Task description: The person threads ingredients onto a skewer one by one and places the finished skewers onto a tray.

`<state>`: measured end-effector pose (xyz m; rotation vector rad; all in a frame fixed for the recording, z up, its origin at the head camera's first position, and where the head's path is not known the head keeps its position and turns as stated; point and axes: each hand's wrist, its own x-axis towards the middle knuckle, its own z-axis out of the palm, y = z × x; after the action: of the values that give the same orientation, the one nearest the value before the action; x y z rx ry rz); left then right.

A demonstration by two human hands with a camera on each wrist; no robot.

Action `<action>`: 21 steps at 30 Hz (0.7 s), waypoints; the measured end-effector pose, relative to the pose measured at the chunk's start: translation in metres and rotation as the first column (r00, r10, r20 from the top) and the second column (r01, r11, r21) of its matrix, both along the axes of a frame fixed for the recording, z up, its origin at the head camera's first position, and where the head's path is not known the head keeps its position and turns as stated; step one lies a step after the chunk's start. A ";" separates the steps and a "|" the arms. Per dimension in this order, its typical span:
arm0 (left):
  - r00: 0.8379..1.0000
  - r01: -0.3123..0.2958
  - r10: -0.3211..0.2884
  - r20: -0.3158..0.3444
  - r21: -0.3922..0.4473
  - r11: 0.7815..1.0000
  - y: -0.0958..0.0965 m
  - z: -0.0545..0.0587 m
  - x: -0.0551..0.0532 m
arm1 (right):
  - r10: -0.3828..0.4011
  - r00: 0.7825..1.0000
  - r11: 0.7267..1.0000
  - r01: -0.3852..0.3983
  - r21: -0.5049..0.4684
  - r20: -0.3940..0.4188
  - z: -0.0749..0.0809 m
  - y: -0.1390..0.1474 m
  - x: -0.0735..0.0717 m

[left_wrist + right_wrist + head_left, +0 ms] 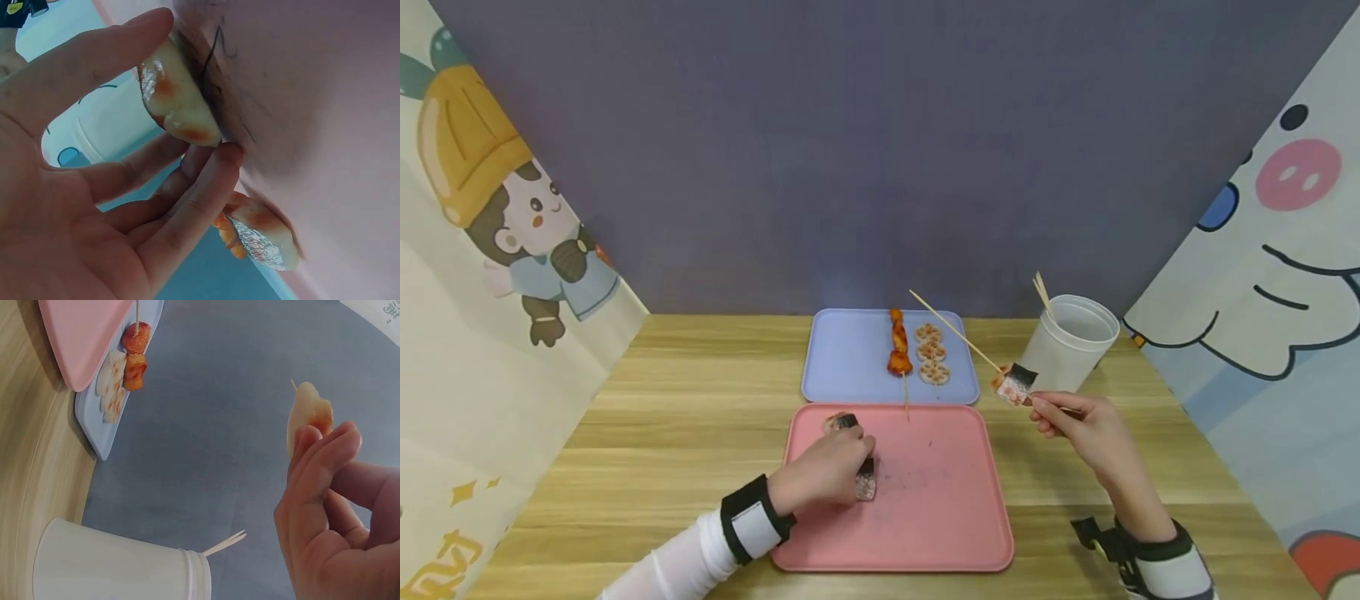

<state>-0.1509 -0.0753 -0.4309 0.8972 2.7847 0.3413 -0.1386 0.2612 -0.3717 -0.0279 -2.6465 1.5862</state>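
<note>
My left hand (831, 468) is over the left part of the pink tray (943, 533). Its thumb and fingertips pinch a pale, browned fish piece (178, 100) with dark skin. A second fish piece (265, 240) lies just beyond it on the tray. Raised to the right of the trays, my right hand (1078, 425) holds a skewered fish piece (1017, 385) at its near edge, between thumb and fingers. From that piece a thin wooden skewer (955, 331) slants up and away to the left. The fingers hide the lower part of this piece in the right wrist view.
Behind the pink tray, a blue tray (842, 354) holds a reddish meat skewer (898, 342) and browned lotus root slices (933, 352). A white cup (1067, 354) with a few wooden sticks (1042, 292) stands behind my right hand. A grey wall closes off the table's back edge.
</note>
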 end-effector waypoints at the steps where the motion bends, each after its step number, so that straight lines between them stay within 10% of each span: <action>1: 1.000 -0.008 0.008 0.013 0.014 1.000 -0.001 0.000 0.000 | -0.001 1.000 1.000 0.001 0.004 -0.001 0.000 0.000 0.000; 13: 0.994 -0.058 0.028 0.108 0.287 0.956 -0.007 0.000 -0.004 | 0.004 1.000 1.000 -0.004 0.012 -0.001 0.002 -0.005 -0.001; 17: 0.982 -0.118 0.044 0.185 0.405 0.907 -0.013 0.003 -0.008 | 0.011 1.000 1.000 -0.011 0.011 0.003 0.005 -0.007 0.000; 21: 0.930 -0.222 0.007 0.367 0.547 0.807 -0.021 0.003 -0.014 | 0.007 1.000 1.000 -0.008 0.019 0.020 0.006 -0.008 0.000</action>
<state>-0.1645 -0.0959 -0.4274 0.6722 2.4162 1.2967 -0.1383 0.2528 -0.3659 -0.0329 -2.6793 1.5706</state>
